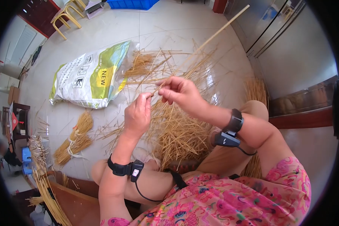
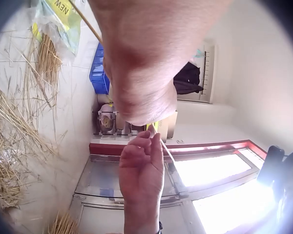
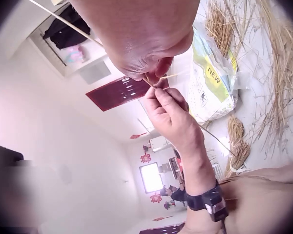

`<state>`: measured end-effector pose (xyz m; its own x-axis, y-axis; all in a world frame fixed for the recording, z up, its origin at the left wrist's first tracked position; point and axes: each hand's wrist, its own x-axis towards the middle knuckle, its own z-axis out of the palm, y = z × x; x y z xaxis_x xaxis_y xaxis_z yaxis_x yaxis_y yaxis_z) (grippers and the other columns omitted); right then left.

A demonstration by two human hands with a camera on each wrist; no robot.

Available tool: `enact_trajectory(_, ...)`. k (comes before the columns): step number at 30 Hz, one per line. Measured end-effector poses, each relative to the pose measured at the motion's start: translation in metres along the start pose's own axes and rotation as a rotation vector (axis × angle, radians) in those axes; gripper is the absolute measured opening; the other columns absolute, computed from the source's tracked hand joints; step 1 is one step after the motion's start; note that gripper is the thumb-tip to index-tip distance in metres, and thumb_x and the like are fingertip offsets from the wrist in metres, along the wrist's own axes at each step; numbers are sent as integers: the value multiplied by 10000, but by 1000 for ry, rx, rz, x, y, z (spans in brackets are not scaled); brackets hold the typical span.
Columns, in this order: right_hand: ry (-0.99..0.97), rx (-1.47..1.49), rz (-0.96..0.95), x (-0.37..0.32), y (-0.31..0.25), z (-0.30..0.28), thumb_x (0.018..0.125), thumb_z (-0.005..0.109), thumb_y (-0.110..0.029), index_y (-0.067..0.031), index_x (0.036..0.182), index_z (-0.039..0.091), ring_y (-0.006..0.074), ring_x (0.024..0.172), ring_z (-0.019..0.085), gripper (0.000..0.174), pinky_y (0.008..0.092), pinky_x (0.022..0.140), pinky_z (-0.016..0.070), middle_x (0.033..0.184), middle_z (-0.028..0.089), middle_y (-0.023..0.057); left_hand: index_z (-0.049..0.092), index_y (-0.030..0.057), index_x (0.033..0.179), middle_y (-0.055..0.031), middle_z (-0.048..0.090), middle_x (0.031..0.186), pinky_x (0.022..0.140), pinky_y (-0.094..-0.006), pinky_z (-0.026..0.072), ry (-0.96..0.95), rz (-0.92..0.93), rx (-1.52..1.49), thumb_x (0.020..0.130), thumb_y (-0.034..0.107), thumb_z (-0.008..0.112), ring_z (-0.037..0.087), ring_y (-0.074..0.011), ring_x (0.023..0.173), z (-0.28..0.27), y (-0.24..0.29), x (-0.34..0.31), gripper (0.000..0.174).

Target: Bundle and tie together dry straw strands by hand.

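A long, pale straw stalk slants from my two hands up toward the upper right in the head view. My left hand pinches it between thumb and forefinger; the right wrist view shows this grip on the thin straw clearly. Close beside it, my right hand holds the straw with thumb and curled fingers, the fingertips of both hands nearly meeting. Below them on the floor spreads a loose heap of straw. A printed white and green sack lies left of the hands, with straw at its opening.
A tied straw bundle lies on the floor at left. More straw stands by the metal door on the right. A blue crate and a yellow-legged stool are at the back. Long stalks lean at lower left.
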<state>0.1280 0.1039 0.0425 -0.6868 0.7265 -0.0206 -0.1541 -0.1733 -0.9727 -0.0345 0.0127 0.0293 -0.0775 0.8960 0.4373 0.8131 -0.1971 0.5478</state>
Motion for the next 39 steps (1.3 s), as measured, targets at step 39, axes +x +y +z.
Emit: enact_trajectory(39,108,65,5,-1,19,16,847,592,-72,5,834,599,69,630,549,79,218,572,472,723,600,21,550,94,929,-76,607,719,485,-366,464,145,61,213,824,96,591,604,-268,602,12,8,-1,113)
